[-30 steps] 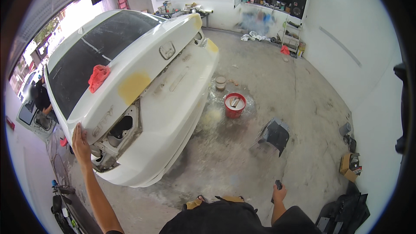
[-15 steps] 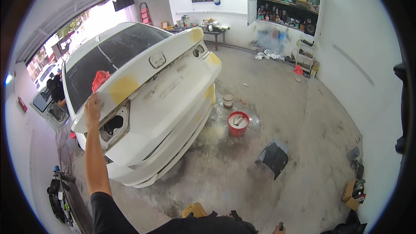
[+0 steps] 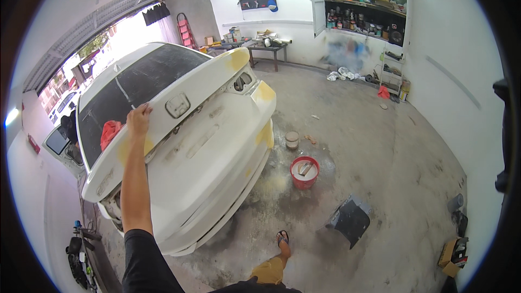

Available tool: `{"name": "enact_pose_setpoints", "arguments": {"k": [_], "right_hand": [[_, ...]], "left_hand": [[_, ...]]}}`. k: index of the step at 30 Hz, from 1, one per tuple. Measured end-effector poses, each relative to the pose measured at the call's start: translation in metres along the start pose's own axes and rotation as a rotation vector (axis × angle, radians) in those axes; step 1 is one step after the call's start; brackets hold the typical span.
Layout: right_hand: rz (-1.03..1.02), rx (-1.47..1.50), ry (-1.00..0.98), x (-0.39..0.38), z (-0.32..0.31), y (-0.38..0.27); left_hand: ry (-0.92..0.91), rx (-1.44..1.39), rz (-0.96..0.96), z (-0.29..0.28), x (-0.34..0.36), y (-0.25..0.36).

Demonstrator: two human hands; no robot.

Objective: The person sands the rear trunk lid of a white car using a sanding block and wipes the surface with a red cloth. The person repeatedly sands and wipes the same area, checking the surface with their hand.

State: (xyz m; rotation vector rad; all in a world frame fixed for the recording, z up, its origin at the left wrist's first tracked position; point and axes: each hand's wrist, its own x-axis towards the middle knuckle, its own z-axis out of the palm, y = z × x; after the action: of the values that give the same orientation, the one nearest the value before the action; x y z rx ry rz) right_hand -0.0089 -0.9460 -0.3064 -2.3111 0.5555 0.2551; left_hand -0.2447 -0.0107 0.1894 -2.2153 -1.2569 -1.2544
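Note:
A white car [image 3: 211, 135] with yellowish filler patches fills the left half, its trunk lid [image 3: 154, 106] raised a little. My left hand [image 3: 139, 120] is at the upper rear edge of that lid, fingers bent over it, left of the square badge recess [image 3: 177, 106]. Beside the hand, a red cloth [image 3: 110, 133] lies by the lower rear window. The fingertips are small in view, and I make out no tool in them. My right hand is out of view.
On the floor to the right stand a red bucket [image 3: 304, 179] of whitish liquid and a small tub [image 3: 292, 140]. A dark panel piece [image 3: 353, 221] lies nearer. My sandalled foot [image 3: 283, 239] is below. Another person [image 3: 69, 127] is partly visible by the open car door.
My left hand has moved right along the lid edge, past the red cloth. My right hand, earlier at the bottom edge with something dark, has left view. My foot has come into view.

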Motion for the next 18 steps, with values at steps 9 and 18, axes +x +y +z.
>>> {"name": "enact_pose_setpoints", "arguments": {"k": [9,18], "right_hand": [[-0.025,0.040,0.067,0.045,0.086,-0.175],[-0.158,0.008,0.031,0.084,0.185,-0.334]], "left_hand": [[-0.369,0.155,0.043,0.182,0.146,0.145],[-0.765,0.076,0.325,0.292,0.241,0.159]]}}
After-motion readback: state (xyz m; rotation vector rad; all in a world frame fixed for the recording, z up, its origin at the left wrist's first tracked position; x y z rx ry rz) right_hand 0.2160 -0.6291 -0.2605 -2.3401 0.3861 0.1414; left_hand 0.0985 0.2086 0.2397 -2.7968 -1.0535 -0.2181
